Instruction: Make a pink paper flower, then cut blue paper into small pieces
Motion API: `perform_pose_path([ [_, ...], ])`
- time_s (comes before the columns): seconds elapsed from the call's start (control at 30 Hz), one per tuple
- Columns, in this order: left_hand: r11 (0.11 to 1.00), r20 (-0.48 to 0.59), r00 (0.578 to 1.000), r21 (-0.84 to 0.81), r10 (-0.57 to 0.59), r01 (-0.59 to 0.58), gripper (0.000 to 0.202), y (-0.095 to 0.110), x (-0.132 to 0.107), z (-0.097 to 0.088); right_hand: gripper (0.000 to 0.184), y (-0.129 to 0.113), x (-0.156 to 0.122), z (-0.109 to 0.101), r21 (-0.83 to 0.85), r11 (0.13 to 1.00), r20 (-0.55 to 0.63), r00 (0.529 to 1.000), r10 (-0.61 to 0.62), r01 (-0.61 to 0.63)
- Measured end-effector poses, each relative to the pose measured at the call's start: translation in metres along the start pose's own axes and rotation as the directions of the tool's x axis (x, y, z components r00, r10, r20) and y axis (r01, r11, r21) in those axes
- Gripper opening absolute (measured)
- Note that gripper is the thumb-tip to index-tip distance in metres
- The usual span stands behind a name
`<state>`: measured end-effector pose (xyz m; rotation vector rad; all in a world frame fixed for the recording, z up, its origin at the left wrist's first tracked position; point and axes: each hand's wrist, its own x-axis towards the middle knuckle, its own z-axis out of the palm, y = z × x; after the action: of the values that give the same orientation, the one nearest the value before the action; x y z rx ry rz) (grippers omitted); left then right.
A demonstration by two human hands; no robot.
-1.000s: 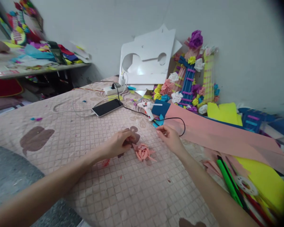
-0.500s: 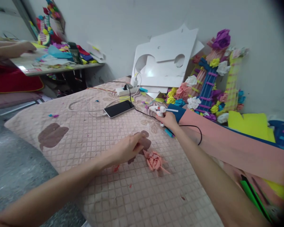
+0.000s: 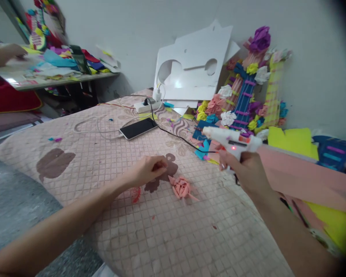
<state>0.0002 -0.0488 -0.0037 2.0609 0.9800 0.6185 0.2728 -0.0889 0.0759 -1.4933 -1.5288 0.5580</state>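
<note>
My right hand (image 3: 245,169) is wrapped round the handle of a white hot glue gun (image 3: 225,137), which is held above the table with its nozzle pointing left and a small red light lit. A black cord runs from the gun across the cloth. Over a brown patch of the tablecloth, my left hand (image 3: 147,170) is curled closed; whether anything is inside the fingers is hidden. Just right of it lies a crumpled pink paper flower (image 3: 181,187). Reddish shreds (image 3: 135,195) sit below my left wrist.
A phone (image 3: 138,128) on a cable lies near a power strip (image 3: 147,105). White cut boards (image 3: 190,57) and paper-flower-decorated guitar shapes (image 3: 243,100) lean on the wall. Pink sheeting (image 3: 308,173) covers the right side. Another person's hand (image 3: 8,52) is at a far-left table.
My right hand has lifted the glue gun off the table and brought it nearer and to the right. My left hand stays by the flower. The view has shifted slightly.
</note>
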Motion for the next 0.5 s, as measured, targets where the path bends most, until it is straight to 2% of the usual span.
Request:
perform_pose_path([
  [0.1, 1.0, 0.009, 1.0, 0.011, -0.002, 0.002, 0.014, 0.006, 0.001, 0.003, 0.024, 0.009, -0.039, -0.019, -0.051, 0.998, 0.069, 0.997, 0.037, -0.033],
  [0.2, 0.998, -0.003, 1.0, 0.056, -0.013, 0.013, 0.013, 0.011, 0.004, 0.008, 0.023, 0.018, -0.064, -0.032, -0.173, 0.984, 0.131, 0.99, 0.052, -0.029],
  [0.33, 0.998, 0.02, 1.0, 0.054, -0.014, 0.013, 0.015, 0.009, 0.01, 0.012, 0.022, 0.022, -0.083, -0.037, -0.308, 0.951, 0.213, 0.975, 0.054, 0.015],
  [0.5, 0.998, 0.112, 0.993, 0.045, 0.034, -0.039, 0.014, 0.009, 0.023, 0.006, 0.02, 0.029, -0.096, -0.036, -0.343, 0.939, 0.23, 0.972, 0.049, 0.034],
])
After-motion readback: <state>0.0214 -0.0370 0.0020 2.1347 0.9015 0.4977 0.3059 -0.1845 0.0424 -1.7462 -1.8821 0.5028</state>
